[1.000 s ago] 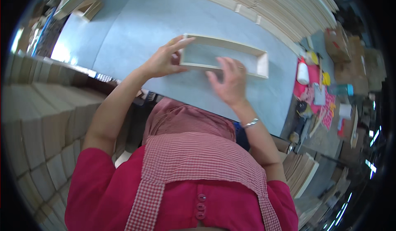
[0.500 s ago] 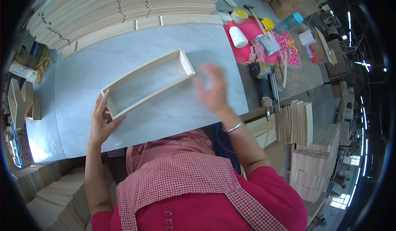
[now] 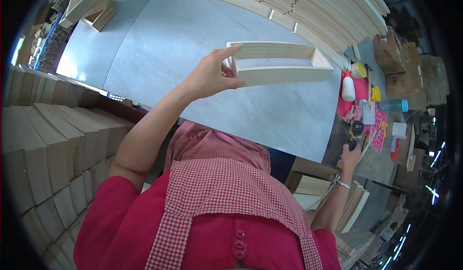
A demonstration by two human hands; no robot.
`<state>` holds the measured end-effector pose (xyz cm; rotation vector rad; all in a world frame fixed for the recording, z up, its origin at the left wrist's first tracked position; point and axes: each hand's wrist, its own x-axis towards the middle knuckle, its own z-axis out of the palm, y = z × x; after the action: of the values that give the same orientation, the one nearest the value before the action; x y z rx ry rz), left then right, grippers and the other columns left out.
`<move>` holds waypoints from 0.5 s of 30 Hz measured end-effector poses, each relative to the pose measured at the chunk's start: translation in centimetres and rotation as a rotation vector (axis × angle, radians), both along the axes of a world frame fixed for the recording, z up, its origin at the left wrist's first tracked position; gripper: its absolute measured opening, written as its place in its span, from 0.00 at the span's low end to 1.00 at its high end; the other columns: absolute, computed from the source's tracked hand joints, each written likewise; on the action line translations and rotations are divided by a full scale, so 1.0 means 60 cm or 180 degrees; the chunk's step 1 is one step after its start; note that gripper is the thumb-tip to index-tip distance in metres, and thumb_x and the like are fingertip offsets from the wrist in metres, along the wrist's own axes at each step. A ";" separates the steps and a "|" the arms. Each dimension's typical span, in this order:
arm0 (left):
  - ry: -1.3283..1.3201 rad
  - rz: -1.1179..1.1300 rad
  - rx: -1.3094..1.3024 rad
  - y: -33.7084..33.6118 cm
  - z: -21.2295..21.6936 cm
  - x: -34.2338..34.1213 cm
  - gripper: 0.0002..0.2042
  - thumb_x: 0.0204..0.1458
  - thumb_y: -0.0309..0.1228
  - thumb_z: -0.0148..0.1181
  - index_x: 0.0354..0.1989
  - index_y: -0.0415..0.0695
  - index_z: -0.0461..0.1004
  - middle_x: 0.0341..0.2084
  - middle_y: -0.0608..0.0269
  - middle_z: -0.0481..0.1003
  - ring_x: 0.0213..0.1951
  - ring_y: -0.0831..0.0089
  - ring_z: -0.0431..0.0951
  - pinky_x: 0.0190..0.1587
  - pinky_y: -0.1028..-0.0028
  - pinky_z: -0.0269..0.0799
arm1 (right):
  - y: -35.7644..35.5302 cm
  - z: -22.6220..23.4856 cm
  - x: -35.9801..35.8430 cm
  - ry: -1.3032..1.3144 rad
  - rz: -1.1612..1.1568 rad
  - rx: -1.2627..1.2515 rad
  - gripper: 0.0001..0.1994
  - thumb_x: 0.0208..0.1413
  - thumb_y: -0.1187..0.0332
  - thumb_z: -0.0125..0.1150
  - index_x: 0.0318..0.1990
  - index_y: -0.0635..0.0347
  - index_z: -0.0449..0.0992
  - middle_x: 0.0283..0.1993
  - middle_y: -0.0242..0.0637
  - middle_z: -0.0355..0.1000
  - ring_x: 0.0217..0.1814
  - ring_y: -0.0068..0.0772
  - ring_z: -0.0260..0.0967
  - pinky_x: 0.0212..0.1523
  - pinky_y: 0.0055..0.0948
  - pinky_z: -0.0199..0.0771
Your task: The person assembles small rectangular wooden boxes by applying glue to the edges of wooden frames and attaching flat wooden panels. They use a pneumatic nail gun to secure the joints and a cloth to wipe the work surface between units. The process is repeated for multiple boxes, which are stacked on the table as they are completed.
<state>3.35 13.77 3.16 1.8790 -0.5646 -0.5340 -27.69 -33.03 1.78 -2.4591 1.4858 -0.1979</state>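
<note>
My left hand grips the left short end of a long, narrow open wooden frame. Thumb and fingers pinch that end board from either side. The frame is tilted over the grey marble-patterned table; whether its lower edge touches the surface I cannot tell. Off the table's right edge, my right hand is closed around the handle of a dark nail gun. The gun's lower parts are partly hidden by my hand.
Stacked wooden strips line the far side. A white glue bottle, a hammer and a blue bottle lie at right. Small wooden boxes sit far left; stacked boards fill the near left.
My right hand has moved away from the frame and taken hold of the nail gun. The left hand has tilted the frame and turned it. The view has swung left.
</note>
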 end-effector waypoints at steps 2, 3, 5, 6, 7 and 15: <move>0.0010 0.0062 -0.0061 -0.007 0.016 -0.009 0.44 0.47 0.28 0.75 0.74 0.42 0.58 0.60 0.42 0.66 0.40 0.71 0.78 0.44 0.72 0.81 | 0.040 0.040 0.004 -0.0692 0.0075 0.0415 0.20 0.56 0.65 0.69 0.50 0.67 0.71 0.28 0.40 0.75 0.25 0.32 0.76 0.31 0.30 0.78; 0.0014 0.0093 -0.0083 -0.010 0.022 -0.015 0.44 0.47 0.28 0.75 0.74 0.41 0.58 0.60 0.42 0.66 0.40 0.71 0.79 0.44 0.71 0.81 | 0.085 0.058 0.010 -0.1162 0.0203 0.0565 0.18 0.56 0.67 0.69 0.48 0.67 0.71 0.25 0.36 0.73 0.22 0.25 0.72 0.28 0.26 0.76; -0.0064 0.0104 -0.0093 -0.016 0.028 -0.023 0.44 0.47 0.29 0.75 0.74 0.40 0.58 0.59 0.41 0.67 0.40 0.70 0.79 0.43 0.71 0.81 | 0.195 0.090 0.022 -0.2016 0.0384 0.0769 0.13 0.58 0.70 0.69 0.44 0.65 0.72 0.24 0.32 0.71 0.20 0.20 0.68 0.25 0.23 0.71; -0.0090 0.0099 -0.0118 -0.020 0.031 -0.025 0.44 0.48 0.30 0.75 0.73 0.39 0.58 0.58 0.41 0.68 0.41 0.70 0.79 0.43 0.71 0.81 | 0.261 0.106 0.031 -0.2380 0.0445 0.0807 0.10 0.59 0.71 0.69 0.41 0.64 0.73 0.25 0.32 0.72 0.21 0.21 0.67 0.25 0.24 0.69; -0.0120 0.0084 -0.0150 -0.025 0.034 -0.031 0.44 0.47 0.30 0.75 0.73 0.39 0.58 0.58 0.41 0.68 0.40 0.70 0.79 0.43 0.71 0.81 | 0.321 0.112 0.046 -0.2548 0.0034 0.0750 0.10 0.58 0.72 0.69 0.40 0.65 0.73 0.26 0.32 0.72 0.23 0.20 0.68 0.27 0.23 0.70; -0.0274 0.0106 -0.0226 -0.020 0.058 -0.056 0.45 0.47 0.30 0.76 0.73 0.37 0.57 0.58 0.42 0.68 0.38 0.72 0.80 0.41 0.71 0.82 | 0.501 0.099 0.070 -0.1417 0.1252 0.2058 0.19 0.66 0.61 0.62 0.59 0.61 0.75 0.52 0.38 0.74 0.55 0.29 0.70 0.54 0.28 0.67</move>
<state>-0.04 12.57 6.66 1.8473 -0.6001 -0.4076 -23.47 -2.95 7.74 -1.9491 0.7117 -0.1427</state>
